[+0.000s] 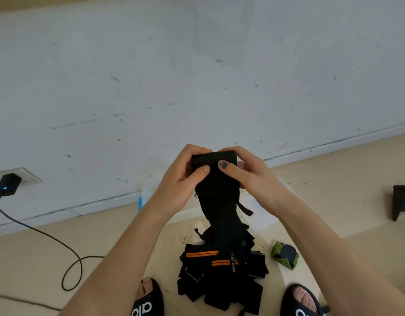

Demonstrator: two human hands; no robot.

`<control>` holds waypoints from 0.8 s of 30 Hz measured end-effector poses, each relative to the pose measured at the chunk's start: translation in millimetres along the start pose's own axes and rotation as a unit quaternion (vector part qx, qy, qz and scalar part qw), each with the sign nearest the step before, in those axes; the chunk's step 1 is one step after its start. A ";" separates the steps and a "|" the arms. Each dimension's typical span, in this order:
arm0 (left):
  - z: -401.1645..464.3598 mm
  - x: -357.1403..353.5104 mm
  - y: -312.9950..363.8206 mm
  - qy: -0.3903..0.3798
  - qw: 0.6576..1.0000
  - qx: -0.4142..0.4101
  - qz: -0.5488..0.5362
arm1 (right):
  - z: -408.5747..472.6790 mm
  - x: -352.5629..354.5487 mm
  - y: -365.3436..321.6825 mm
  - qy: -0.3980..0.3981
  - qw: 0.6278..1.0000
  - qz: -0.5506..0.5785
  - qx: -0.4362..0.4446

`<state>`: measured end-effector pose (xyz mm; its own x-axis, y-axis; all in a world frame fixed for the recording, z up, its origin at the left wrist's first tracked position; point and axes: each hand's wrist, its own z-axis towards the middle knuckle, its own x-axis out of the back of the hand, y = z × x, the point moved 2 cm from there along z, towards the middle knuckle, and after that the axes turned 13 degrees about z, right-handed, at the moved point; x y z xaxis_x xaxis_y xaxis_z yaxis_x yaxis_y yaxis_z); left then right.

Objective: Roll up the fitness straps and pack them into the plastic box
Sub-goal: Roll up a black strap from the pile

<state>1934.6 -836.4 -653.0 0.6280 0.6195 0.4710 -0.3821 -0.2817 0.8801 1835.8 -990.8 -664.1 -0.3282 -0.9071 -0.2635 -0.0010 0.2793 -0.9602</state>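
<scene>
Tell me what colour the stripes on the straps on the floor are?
Orange stripes, clearest in the head view.

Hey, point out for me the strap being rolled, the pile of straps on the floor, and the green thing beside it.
Strap being rolled (214, 159), head view: on the rolled top between both thumbs.
Pile of straps (219, 277), head view: on the middle of the heap.
Green thing (284, 256), head view: on its dark centre.

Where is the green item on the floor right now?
In the head view, the green item lies on the floor right of the strap pile, under the right forearm.
</scene>
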 end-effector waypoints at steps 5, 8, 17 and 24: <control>0.1 -3.6 -0.5 -0.012 0.999 0.020 -0.026 | -0.1 -1.4 0.3 0.015 0.999 -0.013 0.042; 1.2 -4.3 -1.9 -0.037 0.996 0.050 -0.058 | 0.2 -2.5 2.9 0.009 0.998 -0.006 0.058; 2.3 -4.0 -2.6 -0.012 0.995 0.041 -0.086 | -0.6 -2.7 1.4 0.026 1.000 -0.012 0.010; 1.7 -7.5 -2.4 -0.030 0.994 0.056 -0.086 | -0.9 -3.6 0.5 0.029 0.999 -0.004 0.039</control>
<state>1932.0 -841.6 -658.5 0.7177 0.6219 0.3133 -0.1907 -0.2572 0.9474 1836.2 -987.1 -663.6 -0.3825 -0.8891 -0.2513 0.0690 0.2438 -0.9674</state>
